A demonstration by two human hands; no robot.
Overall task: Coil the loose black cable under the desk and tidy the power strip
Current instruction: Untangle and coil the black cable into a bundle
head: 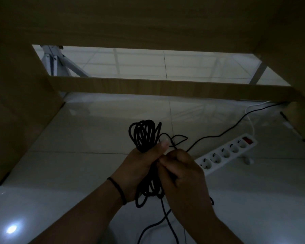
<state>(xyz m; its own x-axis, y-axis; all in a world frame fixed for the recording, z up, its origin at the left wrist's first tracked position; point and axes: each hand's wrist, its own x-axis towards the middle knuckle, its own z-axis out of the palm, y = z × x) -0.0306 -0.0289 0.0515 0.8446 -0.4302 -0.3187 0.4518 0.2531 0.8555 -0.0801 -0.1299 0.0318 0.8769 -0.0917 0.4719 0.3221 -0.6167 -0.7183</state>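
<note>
A black cable (pixel 144 134) is bundled into several long loops that stick out above and below my left hand (pixel 139 166), which grips the bundle around its middle. My right hand (pixel 185 175) sits right beside it, fingers curled, pinching a thin strand of the same cable near the top of the bundle. A loose length runs from there across the floor to the back right. The white power strip (pixel 225 153), with several sockets and a red switch, lies on the tiles just right of my hands.
Wooden desk panels enclose the space: a side panel (pixel 16 111) on the left, a crossbar (pixel 165 87) at the back, another panel on the right. A white cord (pixel 251 120) leads from the strip to the back right corner. White metal legs (pixel 60 62) stand beyond the desk.
</note>
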